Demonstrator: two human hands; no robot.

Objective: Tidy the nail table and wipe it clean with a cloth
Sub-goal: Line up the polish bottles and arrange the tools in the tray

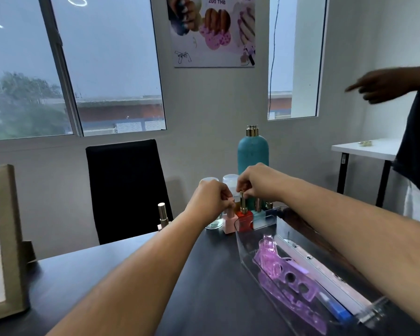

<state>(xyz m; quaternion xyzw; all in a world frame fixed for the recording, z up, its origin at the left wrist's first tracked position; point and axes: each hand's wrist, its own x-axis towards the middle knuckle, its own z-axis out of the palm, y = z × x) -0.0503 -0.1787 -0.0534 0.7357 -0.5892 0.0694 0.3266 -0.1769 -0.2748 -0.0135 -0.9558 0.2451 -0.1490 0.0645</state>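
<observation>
Two hands are busy at the far end of the dark desk (204, 287), round about 12 o'clock. The left hand (212, 197) has its fingers curled down and seems to be pinching the top of the pink bottle (229, 220), though its cap is hidden under the fingers. The right hand (255, 181) pinches the gold cap of the red bottle (245, 219) just beside it. I can see no cloth anywhere, so I'd say this is the tidying part and the wiping has not begun.

It's a tight little crowd up there. The two polishes touch or nearly touch, a glass jar (214, 223) stands against the pink one, white-lidded jars (230, 181) sit behind, and the tall teal pump bottle (252, 154) rises at the back. Lifting either polish by its cap alone risks the cap slipping or turning loose. A sideways swing could knock a neighbour over.

The clear tray (243, 248) runs from 1 o'clock down to 4 o'clock under the right forearm, and its near wall stands close to the red bottle, so a low lift could catch that rim. A lone gold-capped bottle (163, 214) stands at 11 o'clock, right at the far edge. A careless sweep of the left arm might send it off.

Open room lies at 6 to 9 o'clock, short of the picture frame (12, 238).
</observation>
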